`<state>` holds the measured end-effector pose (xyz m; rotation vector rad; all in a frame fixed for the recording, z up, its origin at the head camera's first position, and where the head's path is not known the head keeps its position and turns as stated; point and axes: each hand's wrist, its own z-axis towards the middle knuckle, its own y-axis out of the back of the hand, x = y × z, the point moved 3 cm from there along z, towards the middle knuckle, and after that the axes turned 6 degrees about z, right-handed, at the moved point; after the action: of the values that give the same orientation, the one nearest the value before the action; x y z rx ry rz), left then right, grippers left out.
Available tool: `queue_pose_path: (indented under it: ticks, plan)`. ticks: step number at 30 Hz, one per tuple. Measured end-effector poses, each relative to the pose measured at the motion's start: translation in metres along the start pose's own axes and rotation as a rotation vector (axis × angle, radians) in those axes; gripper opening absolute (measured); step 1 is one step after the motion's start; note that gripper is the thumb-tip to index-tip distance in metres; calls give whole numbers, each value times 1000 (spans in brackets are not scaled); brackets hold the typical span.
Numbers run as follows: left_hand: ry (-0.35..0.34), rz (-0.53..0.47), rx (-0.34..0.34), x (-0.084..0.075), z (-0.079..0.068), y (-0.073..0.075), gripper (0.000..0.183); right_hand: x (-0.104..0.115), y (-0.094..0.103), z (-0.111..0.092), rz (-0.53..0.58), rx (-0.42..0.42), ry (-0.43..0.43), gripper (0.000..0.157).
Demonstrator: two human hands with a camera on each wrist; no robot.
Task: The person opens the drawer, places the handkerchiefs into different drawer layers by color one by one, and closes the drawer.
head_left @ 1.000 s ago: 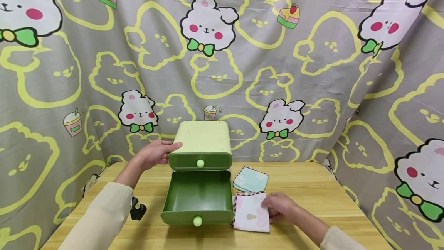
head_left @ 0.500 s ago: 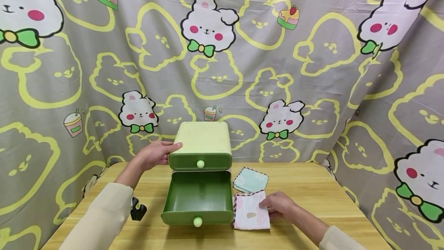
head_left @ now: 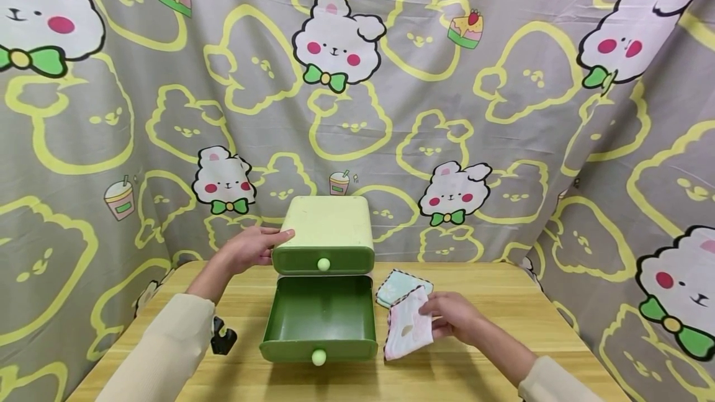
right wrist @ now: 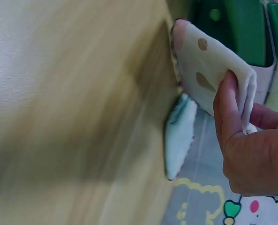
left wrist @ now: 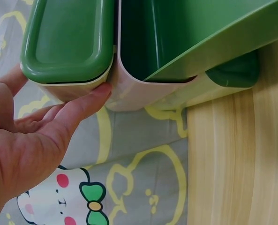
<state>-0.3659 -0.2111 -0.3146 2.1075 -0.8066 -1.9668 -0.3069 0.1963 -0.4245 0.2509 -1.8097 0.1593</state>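
The right hand (head_left: 455,318) pinches the edge of a folded white-and-pink patterned cloth with a checked border (head_left: 410,327), which hangs tilted just right of the pulled-out green lower drawer (head_left: 290,350). The left hand (head_left: 251,247), its fingers fairly straight, braces the pale-yellow-and-green two-drawer cabinet (head_left: 329,219). Because the pinch takes only one edge, the cloth could sag or unfold, and its loose corner might drag on the folded pale-blue cloth (head_left: 399,284) behind. A harder push from the left hand could shift the cabinet on the pale wooden worktop (head_left: 503,284). The right wrist view shows the cloth's stacked layers between the digits, hidden from the head; the left wrist view shows a fingertip against the cabinet's side. Only the head view shows the small black object (head_left: 223,339).
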Motion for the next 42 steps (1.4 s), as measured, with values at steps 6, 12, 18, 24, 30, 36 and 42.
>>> queue_pose_path:
  ticks: [6, 12, 18, 24, 30, 36, 42]
  plan:
    - [-1, 3, -3, 0, 1, 0, 80, 27, -1, -8, 16, 32, 59, 39]
    - [-6, -3, -3, 0, 2, 1, 79, 55, -6, -18, 30, 73, 95, 48]
    - [-6, -7, -3, 2, 2, 2, 79, 79, -17, -27, 33, 130, 134, 49]
    - [-7, -4, -5, 3, 2, 3, 79, 100, -36, -37, 22, 147, 154, 43]
    - [-7, -14, -1, 3, 1, 2, 79, 113, -62, -39, 53, 195, 165, 36]
    - [0, -11, 0, 2, 0, 1, 80, 118, -87, -32, 100, 228, 160, 35]
    - [2, -12, 3, 1, 2, 0, 81, 117, -111, -25, 122, 281, 164, 34]
